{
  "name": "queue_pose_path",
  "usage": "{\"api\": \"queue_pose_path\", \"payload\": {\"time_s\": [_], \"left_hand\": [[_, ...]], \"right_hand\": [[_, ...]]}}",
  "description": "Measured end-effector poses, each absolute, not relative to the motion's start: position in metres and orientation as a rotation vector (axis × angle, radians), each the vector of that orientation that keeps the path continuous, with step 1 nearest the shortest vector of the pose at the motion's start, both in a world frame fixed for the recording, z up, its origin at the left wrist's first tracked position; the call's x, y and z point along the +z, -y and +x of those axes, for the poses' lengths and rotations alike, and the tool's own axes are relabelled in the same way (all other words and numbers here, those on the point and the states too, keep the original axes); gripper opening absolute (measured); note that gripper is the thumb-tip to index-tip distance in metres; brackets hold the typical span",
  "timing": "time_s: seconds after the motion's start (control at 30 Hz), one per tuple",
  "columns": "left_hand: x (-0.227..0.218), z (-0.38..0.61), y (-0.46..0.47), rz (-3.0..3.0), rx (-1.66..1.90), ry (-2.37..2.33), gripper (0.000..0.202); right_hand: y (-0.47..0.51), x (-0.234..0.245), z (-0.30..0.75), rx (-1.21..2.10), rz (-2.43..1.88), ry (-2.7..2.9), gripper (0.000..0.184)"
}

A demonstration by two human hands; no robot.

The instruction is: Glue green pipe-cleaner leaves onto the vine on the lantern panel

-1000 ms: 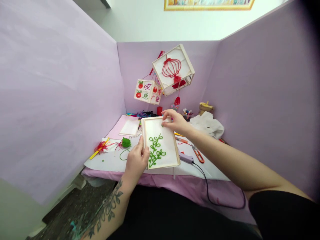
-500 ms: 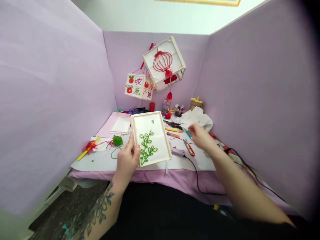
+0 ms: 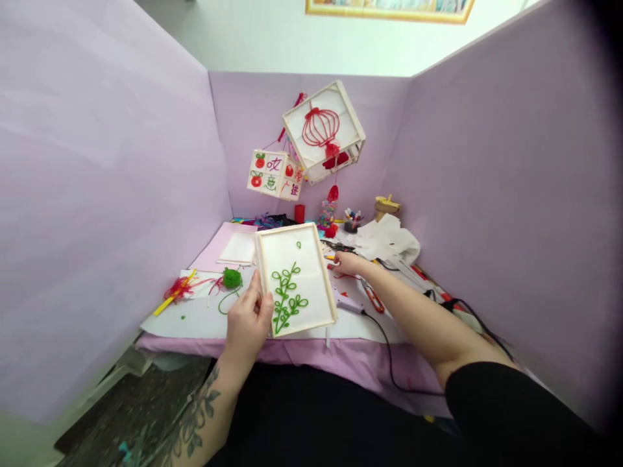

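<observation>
My left hand [image 3: 249,318] is closed on the left edge of a wooden frame [image 3: 333,295], thumb in front. The frame is tilted up, and its white panel [image 3: 292,256] bears a green leafy sprig [image 3: 288,298] of looped cord, with one separate leaf near the top. To the right of the frame, my right hand [image 3: 348,262] is low over the table with its fingers drawn together, beside a yellow pencil [image 3: 329,257]. What lies between those fingertips is hidden. Nearby lie orange-handled scissors [image 3: 374,299] and a lilac glue gun [image 3: 349,305] with a black cord.
Green yarn [image 3: 232,278] and tangled red threads [image 3: 178,288] lie on the left, near a flat white frame [image 3: 237,248]. Two decorated box lanterns [image 3: 321,130] hang ahead. Crumpled white cloth [image 3: 389,239] lies at the back right. Lilac panels [image 3: 311,97] surround the table.
My right hand has moved left and inward, from the teal item to the pencil beside the frame. My left hand still holds the frame. The view has tilted up slightly.
</observation>
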State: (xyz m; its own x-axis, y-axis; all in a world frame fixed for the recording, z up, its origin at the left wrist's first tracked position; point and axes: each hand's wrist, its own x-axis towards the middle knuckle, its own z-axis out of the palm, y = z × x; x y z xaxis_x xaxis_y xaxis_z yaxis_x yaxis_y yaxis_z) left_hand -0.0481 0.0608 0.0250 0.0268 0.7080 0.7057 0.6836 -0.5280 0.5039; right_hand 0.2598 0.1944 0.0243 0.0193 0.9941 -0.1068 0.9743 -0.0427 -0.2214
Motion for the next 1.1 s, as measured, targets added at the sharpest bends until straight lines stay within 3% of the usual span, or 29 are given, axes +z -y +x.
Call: {"api": "queue_pose_path", "payload": {"time_s": [0.27, 0.4, 0.6, 0.8, 0.97, 1.1], "left_hand": [[0.022, -0.052, -0.061, 2.162, 1.548, -1.521, 0.058], [0.022, -0.049, -0.061, 2.158, 1.583, -1.499, 0.059], [0.022, -0.048, -0.059, 2.226, 1.572, -1.491, 0.054], [0.019, -0.048, -0.056, 2.266, 1.602, -1.467, 0.053], [0.02, -0.045, -0.049, 2.336, 1.604, -1.44, 0.052], [0.019, -0.044, -0.046, 2.406, 1.587, -1.401, 0.051]], "right_hand": [[-0.128, 0.03, 0.271, 0.439, -1.988, 2.258, 0.03], [-0.084, 0.011, 0.259, 0.476, -1.851, 2.279, 0.055], [-0.074, -0.005, 0.257, 0.463, -1.719, 2.079, 0.03], [-0.048, 0.009, 0.284, 0.57, -1.561, 1.723, 0.044], [-0.017, 0.03, 0.248, 0.795, -1.083, 1.418, 0.036], [-0.004, 0.035, 0.216, 0.742, -1.137, 1.459, 0.035]]}}
